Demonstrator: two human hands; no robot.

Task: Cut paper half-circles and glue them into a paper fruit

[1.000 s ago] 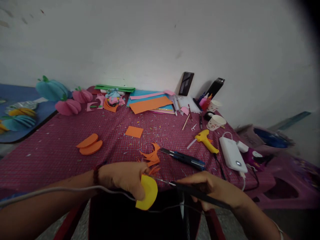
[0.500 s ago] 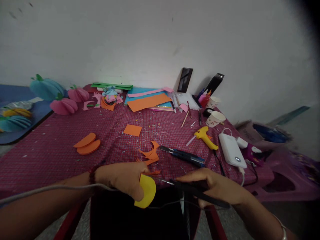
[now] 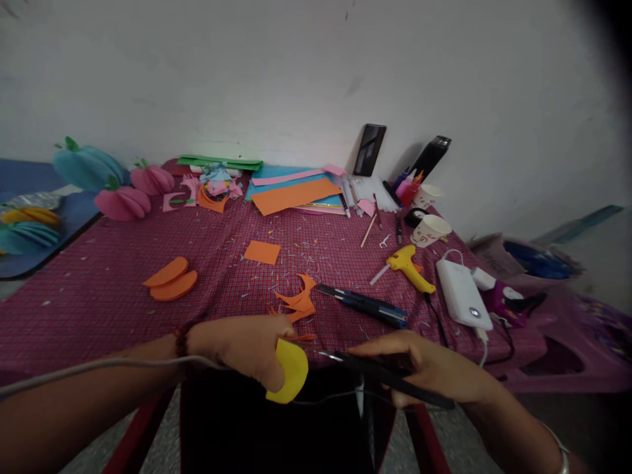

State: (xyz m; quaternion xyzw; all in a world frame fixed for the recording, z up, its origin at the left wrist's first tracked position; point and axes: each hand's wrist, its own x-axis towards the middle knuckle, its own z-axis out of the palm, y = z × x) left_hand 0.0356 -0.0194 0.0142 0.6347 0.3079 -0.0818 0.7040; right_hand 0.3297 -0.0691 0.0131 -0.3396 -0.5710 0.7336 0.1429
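My left hand (image 3: 251,349) is closed around a yellow piece of paper (image 3: 292,370) with a rounded edge. A sliver of orange paper (image 3: 303,338) shows behind its fingers. In my right hand (image 3: 419,372) is a pair of black-handled scissors (image 3: 380,373), their metal tip pointing left, a little apart from the yellow paper. Orange offcuts (image 3: 299,299) lie on the table just beyond my hands, beside a blue and black utility knife (image 3: 365,306). Two orange rounded paper pieces (image 3: 174,285) lie to the left, and an orange rectangle (image 3: 262,252) rests near the middle.
A yellow glue gun (image 3: 409,268) and a white power bank (image 3: 463,294) sit at the right. Paper cups (image 3: 431,230), a phone (image 3: 370,150) and coloured sheets (image 3: 296,195) stand or lie along the wall. Folded-paper pumpkins (image 3: 123,202) are at the left. A cable crosses my left arm.
The view has shifted slightly, so the table things sit a little differently in the picture. Both hands keep nearly the same pose and hold the same things.
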